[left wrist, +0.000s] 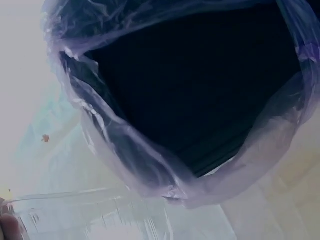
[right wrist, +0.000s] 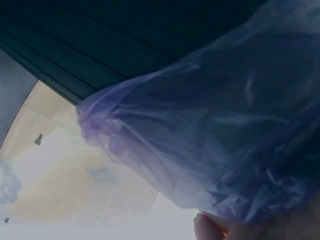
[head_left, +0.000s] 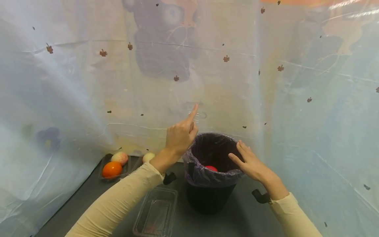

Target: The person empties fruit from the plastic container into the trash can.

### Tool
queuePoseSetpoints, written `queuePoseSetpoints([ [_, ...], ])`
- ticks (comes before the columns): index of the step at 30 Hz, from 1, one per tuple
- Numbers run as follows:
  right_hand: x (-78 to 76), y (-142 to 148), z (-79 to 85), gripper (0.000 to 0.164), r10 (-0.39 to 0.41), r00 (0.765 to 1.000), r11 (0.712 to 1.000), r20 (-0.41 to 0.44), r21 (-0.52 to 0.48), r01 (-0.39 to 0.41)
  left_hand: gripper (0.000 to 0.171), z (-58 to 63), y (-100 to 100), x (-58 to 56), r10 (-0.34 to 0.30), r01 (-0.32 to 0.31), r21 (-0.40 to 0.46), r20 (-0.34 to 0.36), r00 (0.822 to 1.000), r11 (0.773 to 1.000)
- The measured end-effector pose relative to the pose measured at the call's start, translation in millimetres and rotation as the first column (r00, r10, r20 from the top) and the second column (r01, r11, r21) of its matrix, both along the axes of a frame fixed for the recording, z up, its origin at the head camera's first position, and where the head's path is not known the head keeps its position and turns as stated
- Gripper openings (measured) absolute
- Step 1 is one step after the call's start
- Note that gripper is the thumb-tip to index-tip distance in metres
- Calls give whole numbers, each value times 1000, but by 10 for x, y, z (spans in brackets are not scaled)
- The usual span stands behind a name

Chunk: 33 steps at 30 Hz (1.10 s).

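Observation:
My left hand (head_left: 180, 135) is raised beside the left rim of a black bin (head_left: 210, 199), its index finger extended upward. It grips a clear plastic container (left wrist: 115, 220), which shows only faintly against the curtain; a fingertip (left wrist: 10, 227) lies at its corner in the left wrist view. A crinkled purple bag (head_left: 213, 179) lines the bin and folds over its rim. My right hand (head_left: 251, 163) is at the bin's right rim, fingers and thumb straight, right at the bag's edge. A red thing (head_left: 211, 168) lies inside the bin, mostly hidden by the near rim.
An empty clear plastic tray (head_left: 156, 210) sits on the dark table (head_left: 254, 217) left of the bin. Farther left, another clear tray (head_left: 127, 168) holds an orange round fruit (head_left: 112, 169) and a pinkish one (head_left: 119, 158). A pale yellow one (head_left: 148, 157) is behind my left forearm. A patterned plastic curtain (head_left: 225, 85) hangs behind.

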State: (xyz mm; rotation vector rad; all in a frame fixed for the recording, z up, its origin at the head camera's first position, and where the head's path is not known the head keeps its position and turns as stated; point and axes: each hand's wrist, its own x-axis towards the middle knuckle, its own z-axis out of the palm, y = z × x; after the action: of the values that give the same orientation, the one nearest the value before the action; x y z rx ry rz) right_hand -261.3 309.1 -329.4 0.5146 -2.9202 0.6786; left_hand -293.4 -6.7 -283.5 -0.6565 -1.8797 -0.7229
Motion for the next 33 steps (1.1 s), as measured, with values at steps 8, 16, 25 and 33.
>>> queuePoseSetpoints([
  [8,-5,-18,-18,89,5,1000,1000,1,-5,-5,65,-36,-95,-8,3,-4,55,24,1000,998],
  [16,-23,-14,-35,89,2,1000,1000,10,-11,-2,63,-129,-281,58,-70,57,180,69,995,982],
  [25,-13,4,-15,89,6,1000,1000,10,-8,-6,65,-319,-613,138,-199,165,361,59,978,918],
  [33,3,4,-5,89,-2,1000,1000,10,-5,2,66,-547,-866,207,-220,163,470,68,973,867],
])
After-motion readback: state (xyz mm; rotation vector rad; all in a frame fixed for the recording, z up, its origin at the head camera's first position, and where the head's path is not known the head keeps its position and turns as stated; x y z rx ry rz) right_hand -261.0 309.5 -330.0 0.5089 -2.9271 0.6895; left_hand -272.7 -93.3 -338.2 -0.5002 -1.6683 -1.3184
